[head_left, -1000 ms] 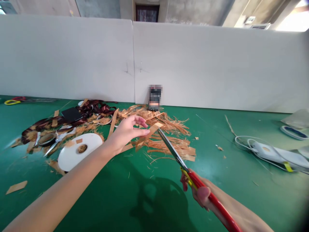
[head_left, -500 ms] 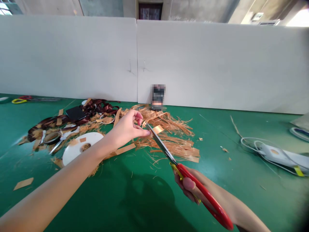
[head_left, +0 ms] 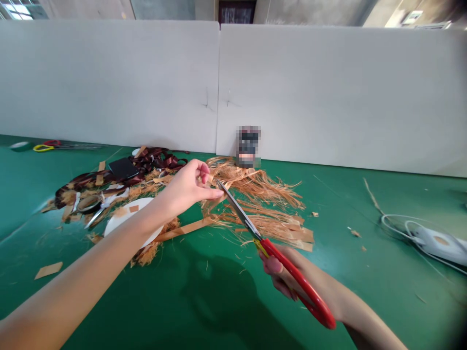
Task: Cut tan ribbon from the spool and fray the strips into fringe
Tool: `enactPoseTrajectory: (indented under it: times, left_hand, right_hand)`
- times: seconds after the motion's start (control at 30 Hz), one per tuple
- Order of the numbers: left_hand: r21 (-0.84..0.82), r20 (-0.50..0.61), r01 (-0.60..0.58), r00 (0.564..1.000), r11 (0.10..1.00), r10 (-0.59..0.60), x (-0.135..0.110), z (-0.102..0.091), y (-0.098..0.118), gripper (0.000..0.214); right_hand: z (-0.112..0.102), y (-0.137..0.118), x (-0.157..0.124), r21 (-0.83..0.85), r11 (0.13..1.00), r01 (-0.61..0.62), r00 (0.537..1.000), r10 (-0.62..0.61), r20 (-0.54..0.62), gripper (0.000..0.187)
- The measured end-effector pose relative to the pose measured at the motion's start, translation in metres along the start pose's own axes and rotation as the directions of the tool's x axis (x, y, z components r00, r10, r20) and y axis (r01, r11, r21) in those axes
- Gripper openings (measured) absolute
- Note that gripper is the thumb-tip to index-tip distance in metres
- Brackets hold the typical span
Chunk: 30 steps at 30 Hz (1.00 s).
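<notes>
My left hand (head_left: 191,185) is raised over the table, its thumb and fingers pinched on a tan ribbon. A long flat length of this tan ribbon (head_left: 191,225) runs along the table below and appears to rise toward my fingers. In my right hand (head_left: 280,272) is a pair of scissors (head_left: 297,278) with red and yellow handles. Their blades point up and left, nearly closed, with the tips beside my left thumb. Behind and below the blades lie frayed tan strands (head_left: 266,187) in loose bundles. Whether the blades touch the ribbon is hard to see.
On the left sit a white disc (head_left: 116,224), small scissors (head_left: 95,216), dark brown ribbon (head_left: 160,159), a black flat object (head_left: 123,168) and tan scraps. Another pair of scissors (head_left: 45,146) lies far left. A white power strip (head_left: 440,242) with cable is at right. A white panel (head_left: 328,97) stands behind.
The view has turned slightly left. The shiny piece of tan ribbon that stuck out past the blades no longer shows there. The scissors have closed somewhat; both hands keep their hold.
</notes>
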<state>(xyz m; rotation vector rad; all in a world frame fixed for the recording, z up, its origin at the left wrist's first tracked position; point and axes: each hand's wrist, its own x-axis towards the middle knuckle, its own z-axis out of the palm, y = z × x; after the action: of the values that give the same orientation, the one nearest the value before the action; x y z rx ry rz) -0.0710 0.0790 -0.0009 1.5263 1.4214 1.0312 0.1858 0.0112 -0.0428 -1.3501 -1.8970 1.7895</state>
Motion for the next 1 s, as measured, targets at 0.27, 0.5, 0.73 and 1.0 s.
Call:
enactPoseTrajectory:
  times: [0.27,0.5,0.73,1.0]
  left_hand:
    - [-0.081,-0.016,0.033,0.999,0.996,-0.035,-0.003,-0.007,-0.005,0.04]
    - [-0.099,0.177,-0.023,0.983,0.995,0.04,-0.007,0.029,-0.015,0.043]
    - [-0.124,0.226,-0.024,0.973,0.992,0.052,-0.004,0.064,-0.015,0.046]
    - [-0.322,0.404,0.177,0.914,0.93,-0.035,-0.012,0.071,-0.017,0.053]
  right_hand:
    - [0.0,-0.007,0.029,0.151,0.988,0.015,0.981,0.014,-0.193,0.028]
    - [-0.013,-0.02,0.047,0.216,0.963,0.159,0.883,-0.041,-0.468,0.039]
    - [-0.016,-0.027,0.054,0.274,0.912,0.306,0.841,-0.124,-0.527,0.035]
    - [-0.015,-0.034,0.05,0.362,0.866,0.346,0.848,-0.124,-0.515,0.031]
